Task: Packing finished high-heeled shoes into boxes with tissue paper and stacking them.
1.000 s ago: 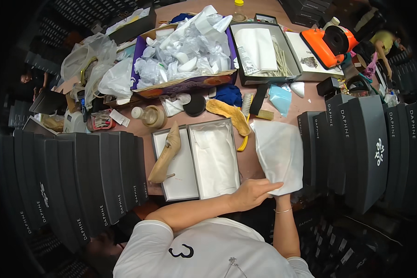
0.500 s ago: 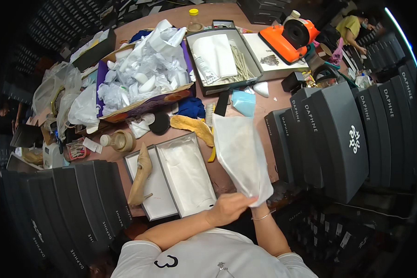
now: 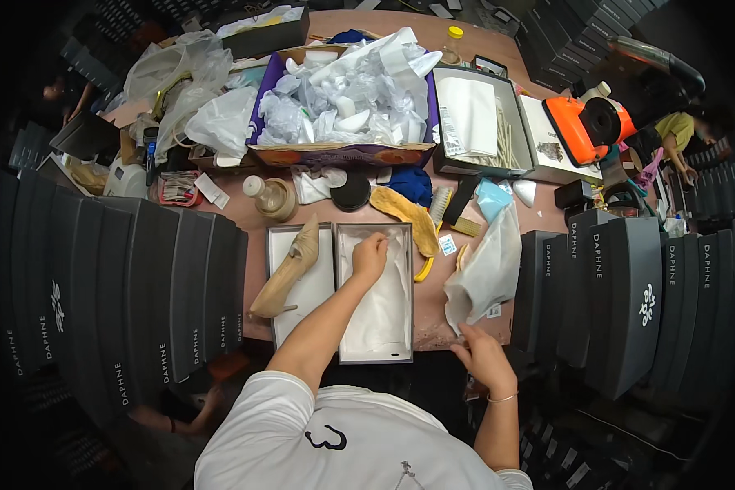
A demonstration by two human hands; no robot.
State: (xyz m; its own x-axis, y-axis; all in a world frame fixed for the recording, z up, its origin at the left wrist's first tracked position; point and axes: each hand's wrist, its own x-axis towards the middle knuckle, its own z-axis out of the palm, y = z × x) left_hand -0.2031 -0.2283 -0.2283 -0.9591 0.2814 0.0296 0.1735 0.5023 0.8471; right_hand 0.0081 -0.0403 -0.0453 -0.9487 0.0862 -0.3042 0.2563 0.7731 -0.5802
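Observation:
My left hand (image 3: 369, 260) reaches into the far half of an open grey shoe box (image 3: 411, 318). Its fingers are curled against the white tissue paper (image 3: 376, 314) lining it; what they hold, if anything, is hidden. Left of it, a beige high-heeled shoe (image 3: 290, 273) lies tilted on the upturned box lid (image 3: 309, 331). My right hand (image 3: 485, 359) is open, thumb and forefinger apart, just below a white cloth-like bag (image 3: 488, 273). The bag lies crumpled on the table, and a bit of something tan shows at its left edge.
Stacked grey shoe boxes flank me, left (image 3: 143, 286) and right (image 3: 621, 302). Behind are a purple carton (image 3: 261, 122) of plastic wrapping, a yellow cloth (image 3: 412, 216), a brush (image 3: 441, 204), a jar (image 3: 278, 200) and an orange machine (image 3: 576, 131). Another person (image 3: 674, 135) works far right.
My left hand has left the white bag and moved into the shoe box. The right hand has come off the bag, which now lies on the table. My view has turned rightward.

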